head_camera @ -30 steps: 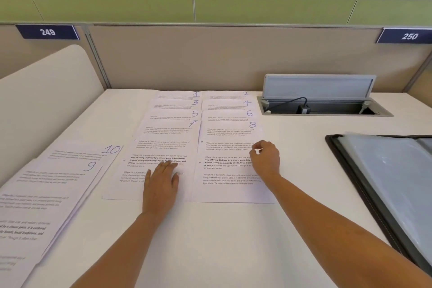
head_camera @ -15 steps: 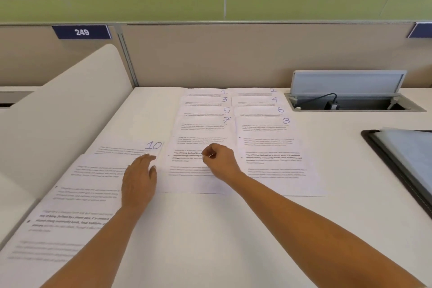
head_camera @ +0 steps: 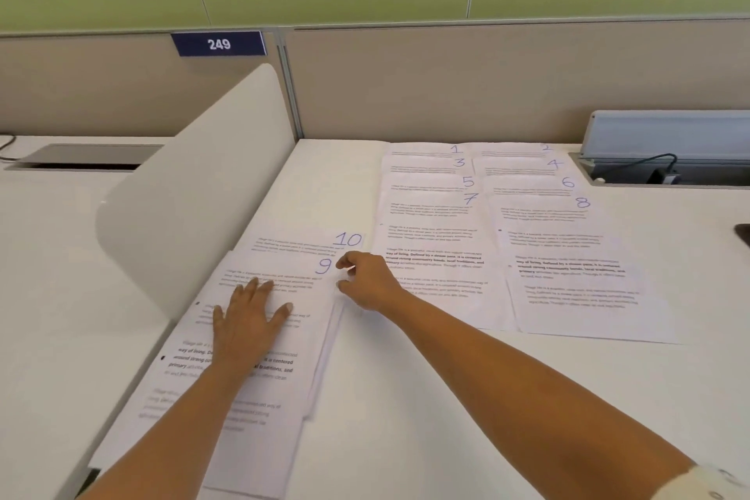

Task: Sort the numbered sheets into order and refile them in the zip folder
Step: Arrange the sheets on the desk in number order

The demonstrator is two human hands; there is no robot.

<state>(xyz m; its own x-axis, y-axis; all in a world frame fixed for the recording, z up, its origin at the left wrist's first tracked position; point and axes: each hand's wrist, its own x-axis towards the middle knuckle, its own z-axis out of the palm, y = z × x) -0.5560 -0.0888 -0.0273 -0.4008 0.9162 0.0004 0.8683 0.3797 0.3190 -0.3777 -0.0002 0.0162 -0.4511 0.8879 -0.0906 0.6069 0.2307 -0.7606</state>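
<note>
Head view: desk (head_camera: 406, 398) is white, with numbered sheets spread on it. Left hand (head_camera: 247, 321) lies palm down on sheet 9 (head_camera: 284, 270), fingers straight and spread, gripping nothing, just pressing on the paper. Sheet 9 tops a small stack near the desk's left edge, close to the front. Sheet 10 (head_camera: 300, 246) sticks out from under its far end, number showing. More paper edges show along the stack's right side, but they are blurred.

Right hand (head_camera: 367, 282) is at sheet 9's right edge, just right of the written 9. Its fingers are curled, thumb and index apart with white paper between them. Blur there, so cannot tell if it pinches the edge or only touches it. The right forearm crosses the desk from the front right corner, with a white band (head_camera: 706, 483) on it.

Odd column (head_camera: 430, 256) runs from the far edge toward the middle of the desk. It holds 1, 3, 5 and 7, overlapped like shingles, with 7 on top and nearest. Even column (head_camera: 576, 284) lies just beside it on the right with 2, 4, 6 and 8 laid the same way, 8 on top. Both columns are apart from the 9 stack.

Folder (head_camera: 744, 233) shows only as a dark corner at the desk's right side, the rest cut off. Cable box (head_camera: 665, 134) sits at the far right edge with its lid up and a black cable (head_camera: 649, 160) inside. Divider (head_camera: 195, 183) stands along the left edge. Sign (head_camera: 219, 43) reads 249 on the partition (head_camera: 446, 85) behind the desk.
</note>
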